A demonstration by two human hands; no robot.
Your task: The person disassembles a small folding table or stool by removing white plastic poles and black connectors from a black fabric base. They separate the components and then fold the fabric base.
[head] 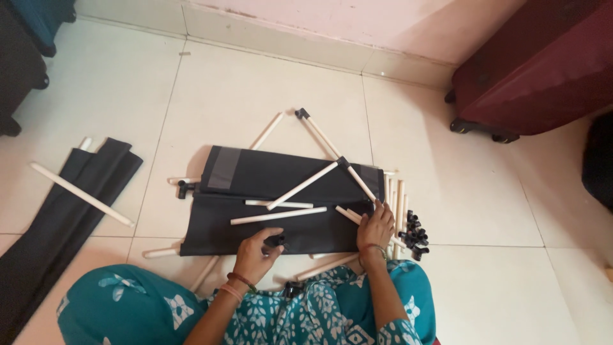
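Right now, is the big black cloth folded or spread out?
Folded. The black cloth lies doubled in flat layers on the floor, white rods across it.

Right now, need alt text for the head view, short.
Seen from above, a person seated on a tiled floor holds a small black connector in the left hand and rests the right hand on white rods lying across folded black fabric. More black connectors are piled at right.

A home room: a pale tiled floor (255, 89) meets a pink wall (357, 22), a maroon suitcase (536, 70) on wheels stands in the corner, and dark luggage (25, 51) sits opposite.
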